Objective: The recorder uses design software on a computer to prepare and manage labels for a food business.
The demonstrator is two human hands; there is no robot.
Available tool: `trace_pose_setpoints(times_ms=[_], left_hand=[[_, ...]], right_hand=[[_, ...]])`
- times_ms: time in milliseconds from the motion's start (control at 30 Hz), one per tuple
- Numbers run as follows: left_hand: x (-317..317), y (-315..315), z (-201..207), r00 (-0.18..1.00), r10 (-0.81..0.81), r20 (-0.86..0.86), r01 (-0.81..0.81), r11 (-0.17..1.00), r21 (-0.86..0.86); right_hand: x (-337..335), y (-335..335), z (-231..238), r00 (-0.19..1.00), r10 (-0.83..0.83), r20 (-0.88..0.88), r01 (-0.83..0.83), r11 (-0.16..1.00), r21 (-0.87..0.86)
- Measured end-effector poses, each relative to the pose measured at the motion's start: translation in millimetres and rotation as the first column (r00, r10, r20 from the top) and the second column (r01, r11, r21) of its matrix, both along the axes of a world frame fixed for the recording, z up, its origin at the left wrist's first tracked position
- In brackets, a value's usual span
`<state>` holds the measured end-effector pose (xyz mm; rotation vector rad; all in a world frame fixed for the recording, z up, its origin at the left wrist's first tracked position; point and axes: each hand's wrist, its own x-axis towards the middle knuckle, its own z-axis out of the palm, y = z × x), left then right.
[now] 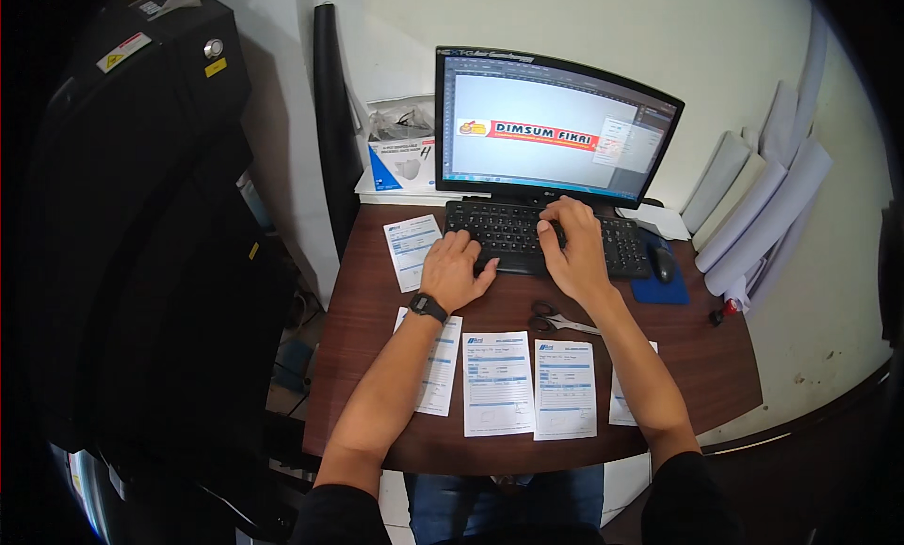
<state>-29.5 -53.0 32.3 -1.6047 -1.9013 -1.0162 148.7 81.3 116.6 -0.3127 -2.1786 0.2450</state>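
From my remote seat, I find the black plastic keyboard (508, 230) on the wood-grained desk (353, 357), before the monitor (537, 103), probably so keys and screen share one glance. My left hand (452, 271) and right hand (575, 248) lie over it, grip apart, fingers curved, clamped on nothing. Thin rectangular paper forms (498, 385) lie face-up, likely for easy reading, near metal-bladed scissors (562, 321).

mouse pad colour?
Blue mouse pad, with a black mouse on it. Best seen in the head view, the only one.
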Motion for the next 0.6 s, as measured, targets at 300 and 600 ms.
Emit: trace_pose_setpoints(times_ms=[300,600], left_hand=[[0.9,-0.6,-2.3,1.0,0.03,-0.011,-0.03,0.999,-0.043],[1.2,6.2,4.5,0.999,0.028,-0.019,-0.028,0.999,-0.024]], right_hand=[[115.8,-124.7,120.3,0.734,0.659,0.165,-0.62,0.749,-0.234],[141.5,-166.8,108.8,0.481,0.809,-0.337,-0.795,0.565,0.222]])
